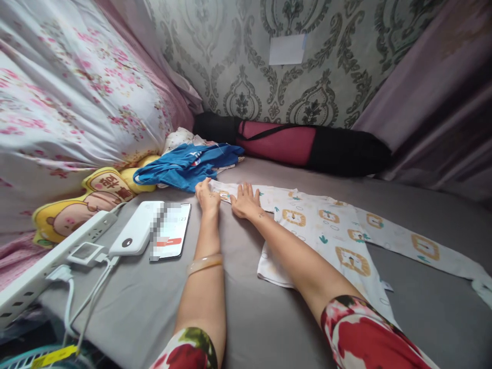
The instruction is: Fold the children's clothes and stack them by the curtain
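Observation:
A white long-sleeved children's top (330, 230) with orange lion prints lies spread on the grey sheet, its sleeves stretched to both sides. My left hand (208, 197) is closed on the cuff end of its left-lying sleeve, fingers curled around the cloth. Flat on that same sleeve, a little to the right, rests my right hand (246, 201) with its fingers spread. My right forearm crosses over part of the top's body and hides some of it. Just beyond my left hand is a crumpled blue garment (184, 164).
Left of my arm lie a phone (177, 230), a white power bank (138, 228) and a power strip (92, 225) with cables. A yellow plush cushion (77, 210) sits behind them. Along the patterned wall stretches a long black and dark-red bag (284, 143). Curtains hang at both sides.

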`<control>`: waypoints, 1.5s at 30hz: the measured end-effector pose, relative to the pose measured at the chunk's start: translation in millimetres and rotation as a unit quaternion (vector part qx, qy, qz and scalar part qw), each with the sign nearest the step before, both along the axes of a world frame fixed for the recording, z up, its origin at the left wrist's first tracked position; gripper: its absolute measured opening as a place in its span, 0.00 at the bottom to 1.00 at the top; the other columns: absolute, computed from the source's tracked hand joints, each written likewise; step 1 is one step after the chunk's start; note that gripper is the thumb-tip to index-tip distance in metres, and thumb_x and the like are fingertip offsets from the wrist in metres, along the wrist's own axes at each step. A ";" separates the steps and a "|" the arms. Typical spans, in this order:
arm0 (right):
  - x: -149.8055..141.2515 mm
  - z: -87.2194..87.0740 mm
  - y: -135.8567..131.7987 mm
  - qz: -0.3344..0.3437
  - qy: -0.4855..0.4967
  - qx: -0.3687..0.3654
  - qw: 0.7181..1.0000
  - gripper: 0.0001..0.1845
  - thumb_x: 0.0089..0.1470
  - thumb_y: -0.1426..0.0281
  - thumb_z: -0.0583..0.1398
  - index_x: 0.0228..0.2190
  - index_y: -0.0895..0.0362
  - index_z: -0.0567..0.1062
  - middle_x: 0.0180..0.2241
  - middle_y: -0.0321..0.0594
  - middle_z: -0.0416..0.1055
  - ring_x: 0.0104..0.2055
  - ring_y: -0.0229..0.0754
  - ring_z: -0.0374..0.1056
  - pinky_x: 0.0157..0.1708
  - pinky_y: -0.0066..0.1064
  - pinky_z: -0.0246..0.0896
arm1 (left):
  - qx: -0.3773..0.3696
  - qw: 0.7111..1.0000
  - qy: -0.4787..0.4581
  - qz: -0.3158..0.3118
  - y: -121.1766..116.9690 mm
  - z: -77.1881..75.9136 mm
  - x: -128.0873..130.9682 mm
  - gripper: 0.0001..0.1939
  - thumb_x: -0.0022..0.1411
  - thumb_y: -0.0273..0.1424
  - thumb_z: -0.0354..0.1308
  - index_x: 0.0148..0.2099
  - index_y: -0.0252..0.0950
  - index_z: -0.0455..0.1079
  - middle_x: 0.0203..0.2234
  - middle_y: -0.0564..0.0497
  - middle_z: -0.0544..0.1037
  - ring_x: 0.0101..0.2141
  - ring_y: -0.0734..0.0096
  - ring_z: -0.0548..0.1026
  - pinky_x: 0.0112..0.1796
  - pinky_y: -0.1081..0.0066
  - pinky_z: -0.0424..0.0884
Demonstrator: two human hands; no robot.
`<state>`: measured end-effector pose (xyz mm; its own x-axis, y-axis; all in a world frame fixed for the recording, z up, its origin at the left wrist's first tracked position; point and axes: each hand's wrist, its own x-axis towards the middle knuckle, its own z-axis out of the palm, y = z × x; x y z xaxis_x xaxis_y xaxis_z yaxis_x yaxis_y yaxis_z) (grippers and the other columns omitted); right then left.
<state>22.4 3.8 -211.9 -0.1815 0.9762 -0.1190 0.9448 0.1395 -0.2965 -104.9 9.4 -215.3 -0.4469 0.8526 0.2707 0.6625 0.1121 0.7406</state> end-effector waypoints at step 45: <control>278.3 12.8 -235.2 -0.094 0.147 0.143 0.974 0.24 0.62 0.64 0.48 0.52 0.60 0.72 0.58 0.50 0.66 0.59 0.44 0.61 0.57 0.34 0.55 | 0.093 0.864 0.132 -0.476 -70.8 45.9 163.7 0.14 0.61 0.29 0.50 0.48 0.34 0.68 0.44 0.43 0.75 0.45 0.60 0.73 0.48 0.60 0.69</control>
